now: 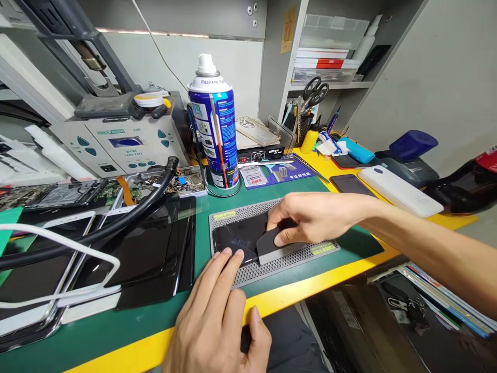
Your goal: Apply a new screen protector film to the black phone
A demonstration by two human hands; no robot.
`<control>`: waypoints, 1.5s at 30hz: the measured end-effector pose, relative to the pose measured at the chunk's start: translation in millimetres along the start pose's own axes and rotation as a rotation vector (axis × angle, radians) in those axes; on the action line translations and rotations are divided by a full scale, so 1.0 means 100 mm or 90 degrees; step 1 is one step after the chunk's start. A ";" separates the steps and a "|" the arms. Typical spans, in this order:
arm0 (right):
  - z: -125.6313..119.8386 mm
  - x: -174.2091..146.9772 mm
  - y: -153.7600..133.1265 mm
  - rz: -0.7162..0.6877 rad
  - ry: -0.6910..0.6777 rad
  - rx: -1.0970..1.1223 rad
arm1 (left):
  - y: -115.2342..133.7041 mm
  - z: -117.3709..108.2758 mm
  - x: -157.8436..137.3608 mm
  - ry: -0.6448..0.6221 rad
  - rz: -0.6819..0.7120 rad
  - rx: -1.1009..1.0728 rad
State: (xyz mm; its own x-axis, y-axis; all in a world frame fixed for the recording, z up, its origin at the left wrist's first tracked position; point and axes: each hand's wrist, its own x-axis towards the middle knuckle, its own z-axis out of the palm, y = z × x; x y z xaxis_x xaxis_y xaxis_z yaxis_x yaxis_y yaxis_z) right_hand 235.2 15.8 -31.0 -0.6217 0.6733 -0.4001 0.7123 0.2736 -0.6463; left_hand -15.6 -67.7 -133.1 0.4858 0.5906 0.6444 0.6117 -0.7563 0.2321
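A black phone screen [236,234] lies glossy side up on a grey perforated mat [256,273]. My right hand [298,221] is closed around a dark squeegee [274,247] with a grey face, pressed against the right part of the screen and hiding that end. Faint streaks show on the screen's surface left of the squeegee. My left hand [219,316] rests with its fingers stretched out, fingertips touching the screen's near left edge.
A blue spray can [214,129] stands behind the mat. On the left are dark screens [135,248], a black hose [128,223], a white cable [111,259] and a grey soldering station [124,145]. Phones [399,190] and a pen holder [305,127] sit right. The yellow table edge [295,291] runs in front.
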 end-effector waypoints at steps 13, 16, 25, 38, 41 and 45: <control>-0.12 0.16 -0.08 -0.014 0.017 -0.040 | 0.06 0.04 0.04 0.039 -0.024 -0.033; -0.02 0.22 -0.15 -0.042 0.025 -0.077 | 0.06 0.03 0.02 0.047 -0.056 -0.008; 0.08 0.09 -0.09 -0.053 0.045 -0.014 | 0.05 0.01 -0.02 0.024 -0.069 0.002; -0.26 -0.39 0.38 0.090 0.126 0.106 | 0.10 0.01 0.07 0.008 0.035 -0.023; -0.23 -0.44 0.45 0.075 0.130 0.081 | 0.08 0.02 0.07 -0.009 0.048 -0.005; -0.19 -0.37 0.46 0.028 0.118 0.054 | 0.07 0.06 0.10 -0.033 0.059 0.006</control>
State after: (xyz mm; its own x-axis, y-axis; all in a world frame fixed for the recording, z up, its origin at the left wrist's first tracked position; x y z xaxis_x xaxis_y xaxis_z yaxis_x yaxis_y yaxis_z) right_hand 297.5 16.4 -33.3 -0.5142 0.8004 -0.3081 0.7025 0.1871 -0.6866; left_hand -2.9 -66.1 -129.3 0.5714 0.5326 0.6245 0.5691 -0.8053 0.1662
